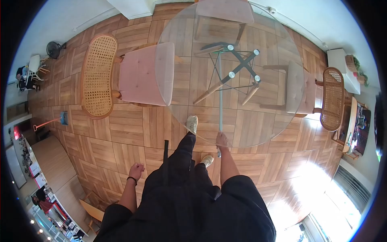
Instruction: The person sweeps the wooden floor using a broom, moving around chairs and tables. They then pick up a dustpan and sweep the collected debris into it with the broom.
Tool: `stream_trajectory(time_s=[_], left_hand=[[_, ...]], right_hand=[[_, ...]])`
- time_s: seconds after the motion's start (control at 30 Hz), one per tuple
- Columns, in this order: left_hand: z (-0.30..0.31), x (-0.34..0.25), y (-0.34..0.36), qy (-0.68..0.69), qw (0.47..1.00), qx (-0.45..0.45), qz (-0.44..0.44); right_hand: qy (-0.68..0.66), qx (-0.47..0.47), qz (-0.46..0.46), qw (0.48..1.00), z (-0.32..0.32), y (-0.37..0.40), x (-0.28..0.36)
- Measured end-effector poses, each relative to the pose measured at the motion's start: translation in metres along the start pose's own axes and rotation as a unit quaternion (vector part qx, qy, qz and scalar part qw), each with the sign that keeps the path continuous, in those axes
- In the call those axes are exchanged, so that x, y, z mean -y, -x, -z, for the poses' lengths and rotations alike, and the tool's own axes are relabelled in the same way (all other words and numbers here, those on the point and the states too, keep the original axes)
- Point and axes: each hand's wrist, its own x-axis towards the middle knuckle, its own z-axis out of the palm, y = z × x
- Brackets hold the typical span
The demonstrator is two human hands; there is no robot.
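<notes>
My right hand (222,140) is wrapped round the silver handle of a long-handled floor mop (220,109). The handle runs forward under a round glass table (274,135). Its dark, flat head lies near the table's crossed base (244,62), seen through the glass; whether it is a mop or a broom head is not fully plain. My left hand (137,171), with a black band at the wrist, hangs at my side over the floor. Its fingers are curled, and nothing shows in them.
Pink-seated chairs with cane backs stand left (141,74) and right (310,92) of the table, another chair (225,12) behind it. A dustpan (63,118) with an orange handle lies left. A black fan (53,50) stands by the wall. A person (50,205) is at a counter lower left.
</notes>
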Motion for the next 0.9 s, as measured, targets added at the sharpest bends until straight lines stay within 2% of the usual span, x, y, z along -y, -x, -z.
stream_trajectory(time_s=[0.2,0.27,0.37,0.4,0.47,0.57,0.67,0.73,0.77,0.8,0.83,0.87,0.9], left_hand=[[-0.026,0.009,-0.011,-0.012,0.998,0.02,-0.05],[-0.031,0.013,-0.005,-0.026,0.998,0.021,-0.062],[-0.041,0.019,0.017,-0.032,0.996,0.021,-0.076],[-0.047,0.028,0.017,-0.023,0.996,0.028,-0.087],[-0.059,0.05,0.019,-0.029,0.995,0.036,-0.093],[-0.078,0.088,0.036,-0.071,0.994,0.038,-0.074],[-0.103,0.126,0.069,-0.109,0.992,0.049,-0.037],[-0.122,0.161,0.081,-0.134,0.989,0.06,0.0],[-0.127,0.186,0.075,-0.288,0.948,0.079,-0.107],[-0.128,0.218,0.059,-0.43,0.873,0.095,-0.21],[-0.129,0.24,0.055,-0.556,0.766,0.108,-0.304],[-0.132,0.246,0.068,-0.523,0.808,0.113,-0.245],[-0.139,0.234,0.097,-0.486,0.846,0.115,-0.185]], right_hand=[[0.068,0.066,-0.025,0.995,0.04,0.067,-0.028],[0.039,0.034,-0.057,0.997,0.047,0.099,-0.05],[-0.008,0.094,-0.135,0.986,0.061,0.164,-0.091],[0.011,0.095,-0.134,0.986,0.06,0.181,-0.113],[0.05,0.095,-0.137,0.985,0.043,0.21,-0.198],[0.151,0.029,0.018,0.988,0.027,0.276,-0.308],[0.0,0.029,-0.017,0.999,0.053,0.368,-0.372],[0.036,0.104,-0.169,0.98,0.091,0.417,-0.373],[0.028,0.103,-0.195,0.975,0.113,0.438,-0.367],[0.021,0.103,-0.221,0.97,0.135,0.456,-0.363],[0.005,0.076,-0.256,0.964,0.156,0.475,-0.364],[-0.01,0.048,-0.29,0.956,0.175,0.487,-0.375],[0.049,0.023,-0.247,0.968,0.192,0.493,-0.399]])
